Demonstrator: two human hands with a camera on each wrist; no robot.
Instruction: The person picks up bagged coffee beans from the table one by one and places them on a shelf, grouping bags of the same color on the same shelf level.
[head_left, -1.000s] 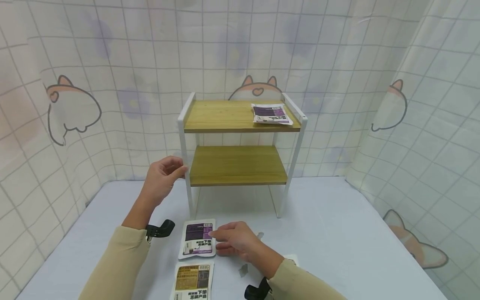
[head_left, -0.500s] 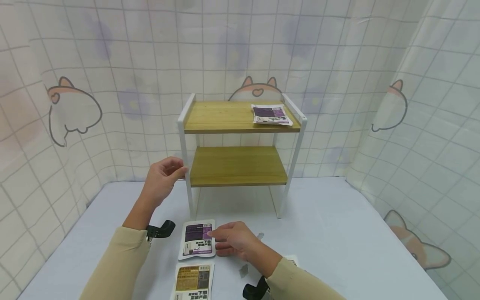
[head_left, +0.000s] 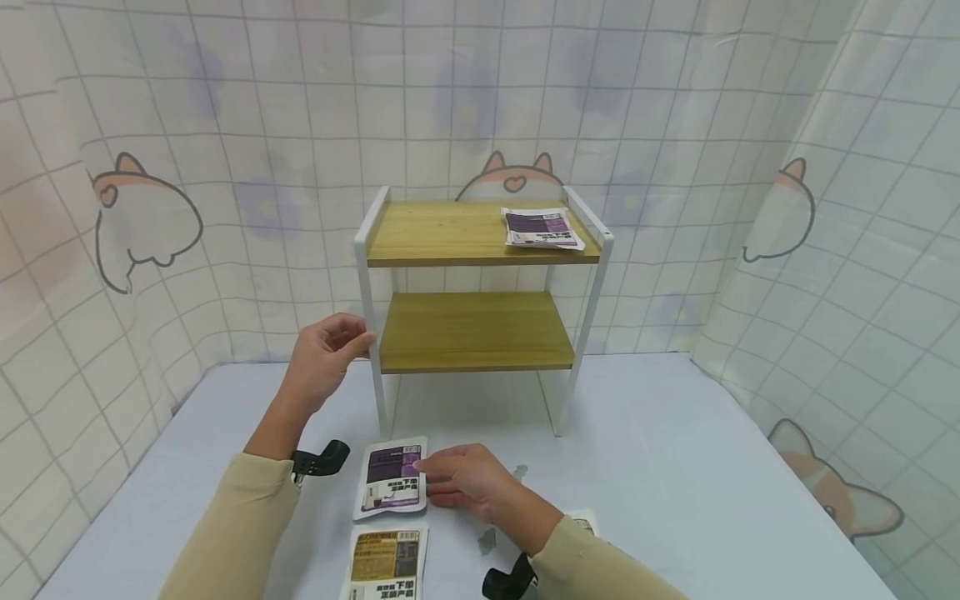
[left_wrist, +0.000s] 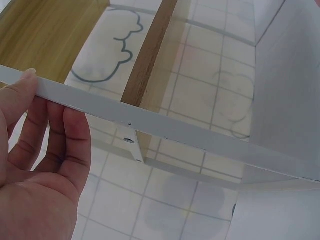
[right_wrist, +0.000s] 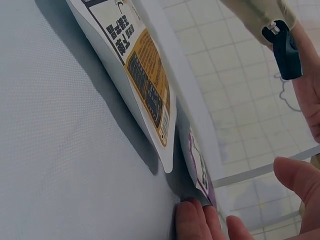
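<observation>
My left hand (head_left: 318, 358) pinches the white front post (left_wrist: 165, 125) of a two-tier rack, thumb on one side and fingers on the other. At the right edge of a purple-and-white packet (head_left: 392, 477) is my right hand (head_left: 472, 487), its fingers fairly straight. In the right wrist view, the fingertips (right_wrist: 189, 220) meet the end of that packet (right_wrist: 197, 162), and the thumb (right_wrist: 295, 177) stands apart from it. A yellow-brown and white packet (head_left: 386, 560) lies just nearer than the purple one on the white table.
The rack has a wooden top shelf (head_left: 435, 229) and a lower shelf (head_left: 476, 329). Several purple packets (head_left: 542, 227) are stacked at the top right. Another packet (head_left: 583, 520) shows partly behind my right sleeve. Patterned cloth (head_left: 300, 125) surrounds the table.
The purple packet on the table has shifted slightly left, along with my right hand at its edge. My left hand stays on the rack's post.
</observation>
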